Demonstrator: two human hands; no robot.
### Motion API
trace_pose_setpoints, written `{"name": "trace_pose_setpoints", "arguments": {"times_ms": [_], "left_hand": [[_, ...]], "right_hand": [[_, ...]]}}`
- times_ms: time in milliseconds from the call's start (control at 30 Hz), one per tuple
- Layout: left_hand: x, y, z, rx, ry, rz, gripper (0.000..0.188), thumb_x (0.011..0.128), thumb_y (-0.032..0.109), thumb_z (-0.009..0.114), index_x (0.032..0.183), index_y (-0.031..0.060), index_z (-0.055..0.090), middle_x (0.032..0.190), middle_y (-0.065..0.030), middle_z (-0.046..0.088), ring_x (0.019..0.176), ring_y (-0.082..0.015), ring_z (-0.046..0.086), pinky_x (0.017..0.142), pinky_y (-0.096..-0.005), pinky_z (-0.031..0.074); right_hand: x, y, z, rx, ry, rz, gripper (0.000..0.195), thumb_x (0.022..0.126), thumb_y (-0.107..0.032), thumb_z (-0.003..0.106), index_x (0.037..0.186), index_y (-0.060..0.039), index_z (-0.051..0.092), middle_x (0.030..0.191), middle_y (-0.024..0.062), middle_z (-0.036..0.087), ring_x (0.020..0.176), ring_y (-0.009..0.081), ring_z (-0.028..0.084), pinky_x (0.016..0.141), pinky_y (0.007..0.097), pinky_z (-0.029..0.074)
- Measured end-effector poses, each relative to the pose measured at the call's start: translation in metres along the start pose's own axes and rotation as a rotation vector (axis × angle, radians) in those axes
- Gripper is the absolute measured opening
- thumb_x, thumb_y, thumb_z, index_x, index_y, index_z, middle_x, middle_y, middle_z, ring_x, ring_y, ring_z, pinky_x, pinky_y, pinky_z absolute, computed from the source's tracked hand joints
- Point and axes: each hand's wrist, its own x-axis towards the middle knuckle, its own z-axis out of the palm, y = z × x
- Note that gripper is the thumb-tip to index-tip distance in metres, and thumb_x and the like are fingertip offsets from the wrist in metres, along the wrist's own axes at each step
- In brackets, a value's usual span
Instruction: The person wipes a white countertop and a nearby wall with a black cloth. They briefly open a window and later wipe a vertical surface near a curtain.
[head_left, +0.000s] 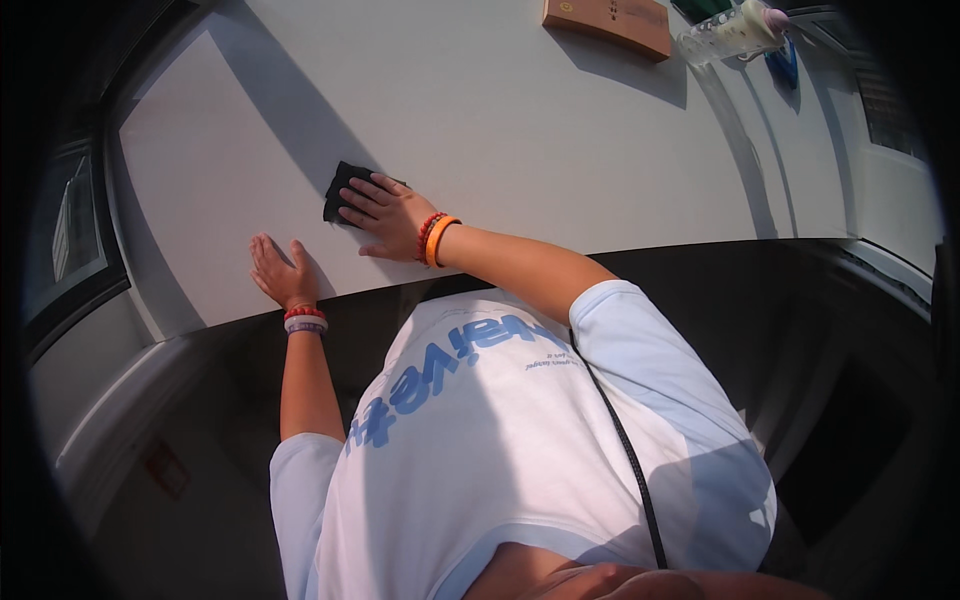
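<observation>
My right hand (391, 213) lies palm down with fingers spread on a folded black cloth (341, 196), holding it against the white tabletop (525, 150). Part of the cloth is hidden under the palm and fingers. Further left, near the table's front edge, my left hand (283, 274) rests on the same surface. Its thumb stands apart from the fingers, and it holds nothing.
At the far right stand a brown box (607, 26) bearing writing and a clear bottle (724, 37) with a pinkish cap. A blue object (782, 64) shows beside the bottle. Dark-framed windows (79, 225) border the left side. Shadows cross the tabletop.
</observation>
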Motion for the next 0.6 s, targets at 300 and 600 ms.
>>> {"name": "trace_pose_setpoints", "arguments": {"times_ms": [300,600], "left_hand": [[-0.001,0.006,-0.009,-0.031,-0.050,-0.024,0.065,0.092,0.043,0.050,0.146,0.0085,0.039,0.155,-0.0084,0.034,0.146,-0.0233,0.025,0.118,-0.0517,0.012],[-0.004,0.004,-0.004,0.019,-0.002,-0.004,0.065,0.092,0.040,0.052,0.146,0.0065,0.038,0.154,-0.0103,0.035,0.146,-0.0257,0.025,0.118,-0.0520,0.012]], "right_hand": [[-0.111,0.198,-0.024,-0.093,0.292,0.786,0.072,0.097,-0.065,0.024,0.155,-0.0209,0.022,0.162,0.0082,0.017,0.150,0.0244,0.012,0.120,0.0464,0.003],[-0.244,0.156,-0.015,-0.074,0.172,0.723,0.073,0.097,-0.055,0.039,0.155,-0.0154,0.019,0.162,0.0115,0.013,0.150,0.0285,0.011,0.120,0.0464,0.005]]}}
